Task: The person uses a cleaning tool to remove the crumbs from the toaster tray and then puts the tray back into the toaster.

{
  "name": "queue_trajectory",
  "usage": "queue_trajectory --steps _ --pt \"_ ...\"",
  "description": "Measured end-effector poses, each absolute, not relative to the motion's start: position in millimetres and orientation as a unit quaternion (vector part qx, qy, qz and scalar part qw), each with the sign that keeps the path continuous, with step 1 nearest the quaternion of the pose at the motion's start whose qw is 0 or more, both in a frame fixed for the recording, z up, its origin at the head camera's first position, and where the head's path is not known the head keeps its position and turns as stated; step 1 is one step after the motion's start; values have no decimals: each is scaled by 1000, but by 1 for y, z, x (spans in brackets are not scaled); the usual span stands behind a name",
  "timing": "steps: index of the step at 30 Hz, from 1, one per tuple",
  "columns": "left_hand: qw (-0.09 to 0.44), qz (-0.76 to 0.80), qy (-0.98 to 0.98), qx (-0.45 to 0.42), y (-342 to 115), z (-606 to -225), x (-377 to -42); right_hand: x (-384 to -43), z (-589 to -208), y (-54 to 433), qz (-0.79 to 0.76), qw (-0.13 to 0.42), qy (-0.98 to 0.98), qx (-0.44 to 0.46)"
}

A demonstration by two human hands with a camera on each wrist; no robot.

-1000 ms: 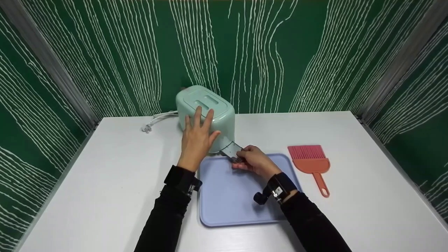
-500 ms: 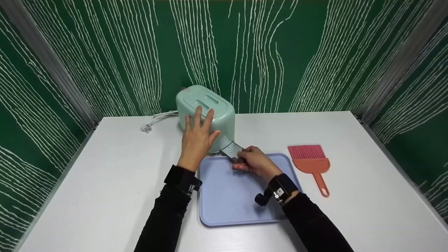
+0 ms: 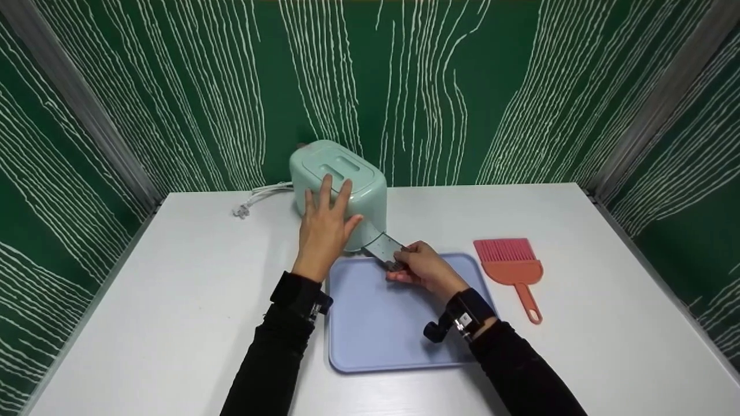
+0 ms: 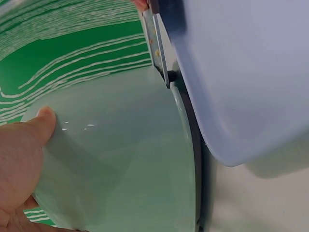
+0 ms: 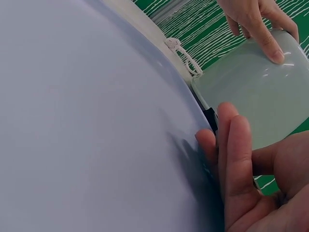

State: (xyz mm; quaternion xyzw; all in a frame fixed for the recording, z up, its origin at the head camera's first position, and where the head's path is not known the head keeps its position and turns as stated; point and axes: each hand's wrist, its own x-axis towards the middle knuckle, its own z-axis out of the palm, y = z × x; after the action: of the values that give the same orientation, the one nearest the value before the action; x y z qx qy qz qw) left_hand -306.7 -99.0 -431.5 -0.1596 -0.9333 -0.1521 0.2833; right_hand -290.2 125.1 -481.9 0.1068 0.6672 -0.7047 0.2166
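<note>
A mint-green toaster (image 3: 373, 199) stands on the white table with a lid over its top. My left hand (image 3: 324, 234) rests on its side and top edge, fingers straight and spread; the thumb shows against the glossy side in the left wrist view. From the toaster's lower near end sticks out a flat crumb tray (image 3: 383, 247), its far part hidden inside. Bits of crumb show on this crumb tray (image 4: 155, 46) in the left wrist view. My right hand (image 3: 428, 268) pinches its outer end, above a blue serving tray (image 3: 376, 341).
An orange-handled brush with pink bristles (image 3: 511, 263) lies on the table (image 3: 607, 323) to the right. The toaster's white cord and plug (image 3: 243, 211) lie at the back left. Green walls with white lines surround the table.
My right hand has shifted very slightly right and outward with the crumb tray in its fingers. The left hand and the toaster stay in place.
</note>
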Motion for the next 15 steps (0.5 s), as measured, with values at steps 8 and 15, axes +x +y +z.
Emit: queue_trajectory --steps 8,15 --pt "289 -157 -931 -158 -99 -432 -307 -287 -482 129 -703 215 669 112" --pt "294 -164 -927 -164 -99 -434 -307 -284 -483 133 -715 210 659 100"
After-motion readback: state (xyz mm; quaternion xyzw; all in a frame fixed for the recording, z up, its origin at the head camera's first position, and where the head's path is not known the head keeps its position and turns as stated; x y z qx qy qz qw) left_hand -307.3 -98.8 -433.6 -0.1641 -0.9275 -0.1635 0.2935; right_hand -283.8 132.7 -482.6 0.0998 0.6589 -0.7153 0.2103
